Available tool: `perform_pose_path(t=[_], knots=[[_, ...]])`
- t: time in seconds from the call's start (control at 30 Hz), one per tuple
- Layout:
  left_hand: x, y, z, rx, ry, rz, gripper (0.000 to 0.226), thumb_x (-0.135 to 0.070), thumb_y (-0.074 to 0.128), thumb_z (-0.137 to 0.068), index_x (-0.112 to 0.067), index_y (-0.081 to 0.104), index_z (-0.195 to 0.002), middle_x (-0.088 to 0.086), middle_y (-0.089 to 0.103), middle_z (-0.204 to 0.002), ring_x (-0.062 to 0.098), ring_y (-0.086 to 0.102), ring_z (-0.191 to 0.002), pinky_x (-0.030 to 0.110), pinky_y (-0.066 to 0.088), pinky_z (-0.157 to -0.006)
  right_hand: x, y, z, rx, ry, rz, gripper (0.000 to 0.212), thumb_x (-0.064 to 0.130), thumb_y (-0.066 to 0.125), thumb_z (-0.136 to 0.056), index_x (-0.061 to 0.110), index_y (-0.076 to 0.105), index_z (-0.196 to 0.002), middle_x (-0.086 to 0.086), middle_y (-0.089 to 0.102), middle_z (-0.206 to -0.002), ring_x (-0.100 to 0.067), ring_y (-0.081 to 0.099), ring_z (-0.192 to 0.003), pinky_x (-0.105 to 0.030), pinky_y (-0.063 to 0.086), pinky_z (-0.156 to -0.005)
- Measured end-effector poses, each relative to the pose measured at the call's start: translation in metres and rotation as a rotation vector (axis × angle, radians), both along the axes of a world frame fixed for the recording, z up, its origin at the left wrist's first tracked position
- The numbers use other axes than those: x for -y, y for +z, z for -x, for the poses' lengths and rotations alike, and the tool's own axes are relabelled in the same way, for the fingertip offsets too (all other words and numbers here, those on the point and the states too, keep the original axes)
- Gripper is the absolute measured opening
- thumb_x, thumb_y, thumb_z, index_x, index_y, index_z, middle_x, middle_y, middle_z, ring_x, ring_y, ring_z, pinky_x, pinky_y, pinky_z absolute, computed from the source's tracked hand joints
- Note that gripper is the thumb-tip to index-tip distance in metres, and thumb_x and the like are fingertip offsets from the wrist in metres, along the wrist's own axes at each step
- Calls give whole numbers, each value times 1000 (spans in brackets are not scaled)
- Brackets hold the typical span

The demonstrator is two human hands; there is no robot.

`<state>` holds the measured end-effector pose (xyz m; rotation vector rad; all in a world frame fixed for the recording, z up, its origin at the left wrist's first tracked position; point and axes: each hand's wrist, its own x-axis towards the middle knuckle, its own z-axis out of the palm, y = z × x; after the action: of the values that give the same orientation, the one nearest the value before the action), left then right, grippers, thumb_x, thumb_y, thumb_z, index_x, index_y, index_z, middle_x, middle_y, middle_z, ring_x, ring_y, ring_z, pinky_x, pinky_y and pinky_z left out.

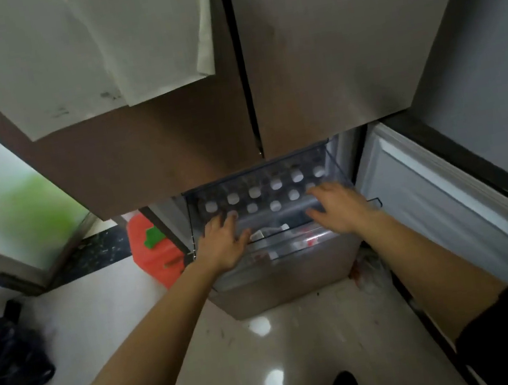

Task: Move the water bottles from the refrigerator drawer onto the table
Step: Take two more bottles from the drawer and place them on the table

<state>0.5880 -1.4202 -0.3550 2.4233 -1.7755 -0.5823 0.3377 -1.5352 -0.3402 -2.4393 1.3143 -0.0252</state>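
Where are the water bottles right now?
In the head view, the water bottles stand upright in the clear refrigerator drawer, pulled out below the closed upper doors, just beyond both hands.

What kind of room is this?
Probably a home kitchen or a nook beside it. A tall refrigerator stands on glossy floor tiles, its clear drawer pulled out and packed with white-capped water bottles. Both hands hover over it.

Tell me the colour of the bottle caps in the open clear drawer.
White round bottle caps, in the clear plastic refrigerator drawer; head view.
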Motion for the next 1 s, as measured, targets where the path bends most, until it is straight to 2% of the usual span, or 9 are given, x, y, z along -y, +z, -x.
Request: perform_pose_path(t=[0.13, 0.23, 0.47, 0.57, 0.67, 0.83, 0.9, 0.97, 1.0], knots=[[19, -18, 8, -148, 115, -66, 58, -44, 50, -97, -8, 43, -142, 24, 48, -141, 39, 45, -129, 42, 40, -105, 41, -20, -11, -95, 119, -248, 47, 36, 58, -95, 18, 52, -138, -13, 54, -140, -33, 52, -124, -45, 47, -99], [37, -30, 9, -252, 161, -161, 54, -37, 55, -96, -7, 46, -140, 20, 50, -141, 36, 50, -126, 41, 43, -102, 60, -34, -21, -135, 129, -418, 56, 40, 66, -90, 22, 51, -141, -5, 54, -143, -25, 52, -127, -39, 45, -105], [86, -54, 7, -315, 11, -422, 58, -45, 69, -84, -22, 51, -134, 5, 53, -138, 26, 52, -121, 38, 43, -102, 95, -69, -30, -205, 77, -707, 73, 27, 75, -86, 19, 39, -150, -8, 47, -148, -22, 49, -132, -22, 39, -97], [97, -69, 9, -225, -59, -477, 59, -47, 73, -80, -24, 51, -130, 6, 58, -131, 26, 55, -116, 34, 44, -93, 103, -87, -35, -343, 138, -730, 85, 40, 81, -78, 24, 38, -150, -3, 45, -149, -23, 48, -130, -34, 40, -107], [98, -80, 4, -184, -72, -490, 71, -49, 74, -77, -26, 47, -139, 6, 52, -141, 29, 51, -126, 40, 42, -104, 102, -101, -45, -443, 212, -713, 91, 47, 84, -72, 28, 40, -149, 1, 40, -152, -26, 43, -135, -42, 39, -109], [95, -81, -11, -194, -107, -458, 76, -43, 81, -73, -30, 48, -140, 2, 53, -141, 27, 51, -127, 38, 43, -104, 102, -125, -61, -534, 297, -689, 79, 37, 82, -77, 27, 45, -145, 1, 44, -148, -26, 46, -130, -45, 41, -108], [95, -82, -12, -180, -116, -430, 73, -44, 82, -70, -31, 52, -135, 1, 58, -136, 26, 55, -122, 36, 45, -99, 101, -126, -69, -535, 300, -685, 62, 32, 75, -84, 22, 52, -141, -3, 53, -141, -26, 52, -126, -41, 44, -106], [94, -82, -9, -171, -113, -388, 69, -44, 82, -69, -32, 55, -131, 0, 62, -130, 25, 58, -116, 35, 47, -96, 94, -127, -75, -435, 124, -774, 61, 47, 73, -81, 17, 60, -133, -6, 60, -133, -25, 58, -121, -30, 47, -94], [94, -80, -8, -161, -110, -363, 69, -44, 82, -68, -32, 54, -131, 0, 63, -128, 25, 59, -114, 35, 48, -95, 92, -128, -77, -353, 13, -815, 90, 69, 76, -62, 13, 61, -131, -6, 62, -129, -24, 60, -115, -24, 47, -83]])
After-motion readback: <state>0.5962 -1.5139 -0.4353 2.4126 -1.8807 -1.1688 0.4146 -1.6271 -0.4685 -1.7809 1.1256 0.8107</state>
